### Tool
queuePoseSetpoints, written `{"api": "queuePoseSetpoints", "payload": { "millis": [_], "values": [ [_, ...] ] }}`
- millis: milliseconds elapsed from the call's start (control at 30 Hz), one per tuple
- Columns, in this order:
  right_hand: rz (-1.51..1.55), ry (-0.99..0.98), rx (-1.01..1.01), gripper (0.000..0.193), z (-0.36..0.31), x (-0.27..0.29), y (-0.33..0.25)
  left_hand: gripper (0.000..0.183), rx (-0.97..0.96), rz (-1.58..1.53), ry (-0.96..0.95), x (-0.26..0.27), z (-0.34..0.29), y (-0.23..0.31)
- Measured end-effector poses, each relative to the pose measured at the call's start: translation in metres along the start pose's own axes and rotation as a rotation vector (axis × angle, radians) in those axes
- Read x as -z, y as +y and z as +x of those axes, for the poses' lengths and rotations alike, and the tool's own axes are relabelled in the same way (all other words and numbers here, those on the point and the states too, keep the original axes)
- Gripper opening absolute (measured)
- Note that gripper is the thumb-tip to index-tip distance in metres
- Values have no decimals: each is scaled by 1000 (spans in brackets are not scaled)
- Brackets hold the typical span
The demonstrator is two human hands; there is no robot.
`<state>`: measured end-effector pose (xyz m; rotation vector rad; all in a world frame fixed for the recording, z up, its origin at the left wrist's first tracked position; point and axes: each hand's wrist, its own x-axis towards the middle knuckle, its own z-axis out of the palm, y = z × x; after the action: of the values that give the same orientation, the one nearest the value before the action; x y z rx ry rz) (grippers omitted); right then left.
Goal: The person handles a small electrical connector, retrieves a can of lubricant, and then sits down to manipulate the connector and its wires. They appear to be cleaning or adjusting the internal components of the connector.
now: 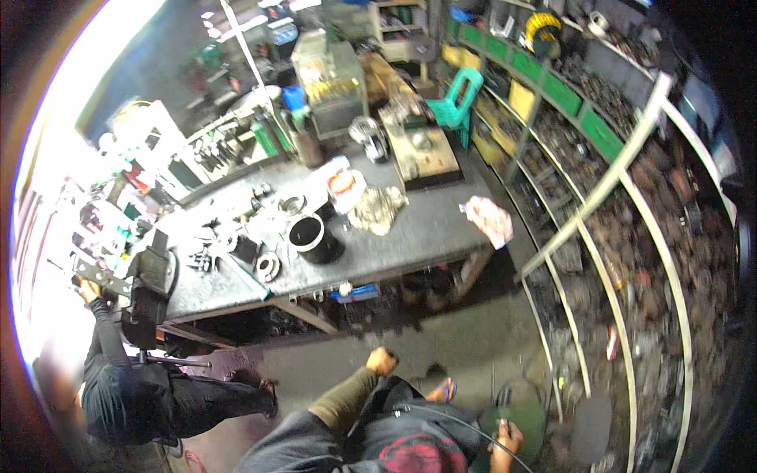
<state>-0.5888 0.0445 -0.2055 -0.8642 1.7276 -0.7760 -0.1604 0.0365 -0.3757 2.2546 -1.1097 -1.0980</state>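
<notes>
My left hand [382,361] is curled closed above the floor in front of the workbench [378,256]; a dark spot shows at its fingers, and what they hold, if anything, I cannot make out. Low on the right, my right hand [505,439] is also closed, beside my body. A thin dark cable [465,423] runs across my shirt and past this hand; whether the fingers grip it is unclear. Nearest my left hand on the bench stand a black cylinder with a pale rim [311,236] and a crumpled beige rag [378,210].
At left another person [134,394] reaches toward a large vise [148,276]. Metal rings [268,266] and a pink cloth [489,221] lie on the bench. Shelves packed with metal parts [670,260] line the right side, behind pale rails [603,201]. A green plastic chair [456,102] stands beyond.
</notes>
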Motion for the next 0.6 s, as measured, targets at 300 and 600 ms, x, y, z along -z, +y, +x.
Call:
{"api": "queuePoseSetpoints", "payload": {
  "millis": [300, 600],
  "values": [
    [69, -150, 144, 17, 231, -8, -197, 33, 129, 440, -180, 4, -12, -34],
    [201, -377, -72, 25, 282, -49, -236, 20, -233, 525, -332, -11, 136, 39]
  ]
}}
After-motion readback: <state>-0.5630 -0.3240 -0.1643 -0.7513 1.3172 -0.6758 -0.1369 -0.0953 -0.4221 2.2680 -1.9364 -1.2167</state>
